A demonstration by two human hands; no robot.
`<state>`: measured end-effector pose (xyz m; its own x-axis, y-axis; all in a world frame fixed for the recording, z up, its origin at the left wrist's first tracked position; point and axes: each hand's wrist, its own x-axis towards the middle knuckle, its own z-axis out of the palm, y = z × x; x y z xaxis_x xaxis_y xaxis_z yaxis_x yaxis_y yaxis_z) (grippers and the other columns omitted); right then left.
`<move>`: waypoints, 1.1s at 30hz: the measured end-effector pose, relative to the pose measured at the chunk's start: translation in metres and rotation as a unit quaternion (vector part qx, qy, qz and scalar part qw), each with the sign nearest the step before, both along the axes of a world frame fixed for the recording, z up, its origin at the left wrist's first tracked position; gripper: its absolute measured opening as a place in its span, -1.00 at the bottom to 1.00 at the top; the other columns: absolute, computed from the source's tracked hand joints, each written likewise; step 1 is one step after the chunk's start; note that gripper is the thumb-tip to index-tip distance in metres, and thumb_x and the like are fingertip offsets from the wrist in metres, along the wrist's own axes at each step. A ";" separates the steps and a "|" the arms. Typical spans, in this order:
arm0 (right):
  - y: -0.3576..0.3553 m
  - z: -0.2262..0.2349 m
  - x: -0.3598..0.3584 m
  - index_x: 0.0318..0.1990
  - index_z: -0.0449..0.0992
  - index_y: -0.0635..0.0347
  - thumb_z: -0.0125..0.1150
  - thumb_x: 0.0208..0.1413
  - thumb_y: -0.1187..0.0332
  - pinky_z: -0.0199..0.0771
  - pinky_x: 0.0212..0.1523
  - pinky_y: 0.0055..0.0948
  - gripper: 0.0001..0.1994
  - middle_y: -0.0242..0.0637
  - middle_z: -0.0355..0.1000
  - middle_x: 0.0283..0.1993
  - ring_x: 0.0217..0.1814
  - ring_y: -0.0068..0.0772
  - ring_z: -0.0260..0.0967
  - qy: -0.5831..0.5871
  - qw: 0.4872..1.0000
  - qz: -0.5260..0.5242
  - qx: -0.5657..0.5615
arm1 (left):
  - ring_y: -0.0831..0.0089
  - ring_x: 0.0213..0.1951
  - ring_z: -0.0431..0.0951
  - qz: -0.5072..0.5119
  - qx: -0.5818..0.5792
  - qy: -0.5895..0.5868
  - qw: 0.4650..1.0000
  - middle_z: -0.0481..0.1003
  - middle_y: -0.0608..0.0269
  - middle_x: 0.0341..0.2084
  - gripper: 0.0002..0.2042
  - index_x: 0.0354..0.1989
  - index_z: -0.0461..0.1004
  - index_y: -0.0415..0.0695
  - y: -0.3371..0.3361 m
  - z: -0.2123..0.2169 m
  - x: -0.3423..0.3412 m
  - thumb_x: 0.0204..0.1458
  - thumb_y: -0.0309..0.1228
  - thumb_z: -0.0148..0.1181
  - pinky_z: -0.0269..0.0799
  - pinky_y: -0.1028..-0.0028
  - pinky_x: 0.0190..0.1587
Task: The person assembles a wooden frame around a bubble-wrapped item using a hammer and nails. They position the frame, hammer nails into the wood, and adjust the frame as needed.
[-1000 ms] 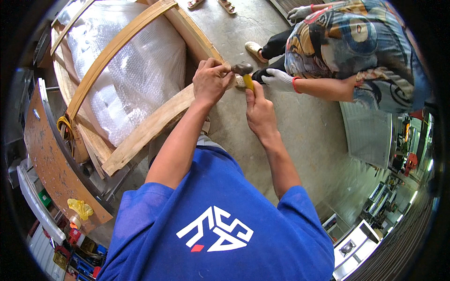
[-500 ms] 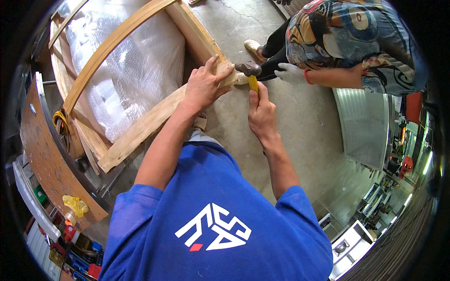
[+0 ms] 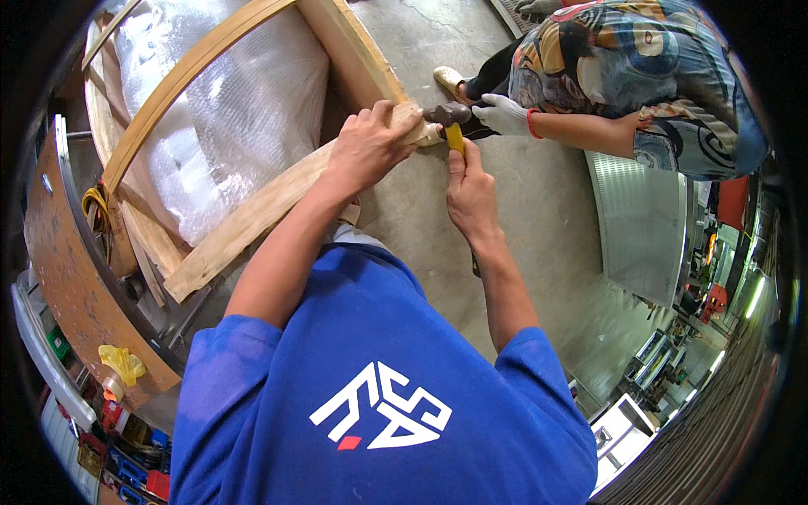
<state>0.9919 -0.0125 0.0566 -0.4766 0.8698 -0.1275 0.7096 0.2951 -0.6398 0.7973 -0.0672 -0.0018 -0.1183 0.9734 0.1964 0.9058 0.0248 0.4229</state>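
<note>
My left hand (image 3: pixel 370 147) is closed over the end of a pale wooden board (image 3: pixel 252 223) at the near right corner of a crate. Its fingers curl across the wood near the board's tip; whether a nail is among them is hidden. In my right hand (image 3: pixel 473 198) is a hammer (image 3: pixel 455 135) with a yellow handle and a dark metal head. The hammer head is level beside the board's end, just right of my left fingertips. Clear bubble wrap (image 3: pixel 244 109) covers a bulky item inside the wooden crate (image 3: pixel 358 50).
A co-worker in a patterned shirt (image 3: pixel 606 67) stands at the upper right, a white-gloved hand (image 3: pixel 503 115) close to the hammer head. A curved wooden slat (image 3: pixel 185 80) spans the crate. A brown panel (image 3: pixel 76 269) stands left, and a metal sheet (image 3: pixel 635 219) right.
The co-worker's gloved hand has moved left, closer to the hammer head. The whole view has shifted slightly. My hands keep nearly the same place at the board's end.
</note>
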 end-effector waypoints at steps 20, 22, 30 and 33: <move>-0.017 -0.014 -0.016 0.22 0.29 0.09 -0.13 0.48 0.15 0.47 -0.33 0.23 -0.68 0.20 0.55 -0.27 -0.21 0.40 0.52 0.041 0.999 -0.021 0.018 | 0.14 -0.09 0.54 0.008 0.026 0.040 0.999 0.43 0.06 0.01 -0.50 0.28 0.43 0.24 -0.001 -0.006 0.000 0.14 -0.04 0.26 0.44 0.22 -0.10; -0.017 -0.002 -0.021 0.21 0.29 0.10 -0.13 0.47 0.16 0.47 -0.34 0.23 -0.68 0.22 0.54 -0.31 -0.23 0.40 0.51 0.103 0.993 -0.019 0.062 | 0.17 -0.09 0.55 0.006 0.036 0.039 0.999 0.44 0.06 0.02 -0.48 0.27 0.43 0.26 -0.001 -0.008 0.000 0.10 -0.05 0.29 0.42 0.23 -0.11; -0.012 0.009 -0.018 0.22 0.32 0.07 -0.10 0.48 0.16 0.52 -0.32 -0.02 -0.69 -0.01 0.62 -0.18 -0.24 0.14 0.62 -0.019 0.999 -0.036 0.009 | 0.14 -0.09 0.54 0.010 0.033 0.053 0.998 0.44 0.06 0.01 -0.49 0.29 0.42 0.25 -0.001 -0.006 0.001 0.15 -0.02 0.25 0.45 0.23 -0.11; -0.017 0.015 -0.018 0.27 0.23 0.06 -0.13 0.48 0.15 0.52 -0.33 0.21 -0.65 0.22 0.54 -0.32 -0.21 0.38 0.53 0.112 0.989 -0.027 0.094 | 0.14 -0.10 0.55 0.011 0.036 0.051 0.998 0.44 0.06 0.01 -0.50 0.28 0.42 0.25 -0.002 -0.005 0.003 0.14 -0.04 0.26 0.45 0.24 -0.11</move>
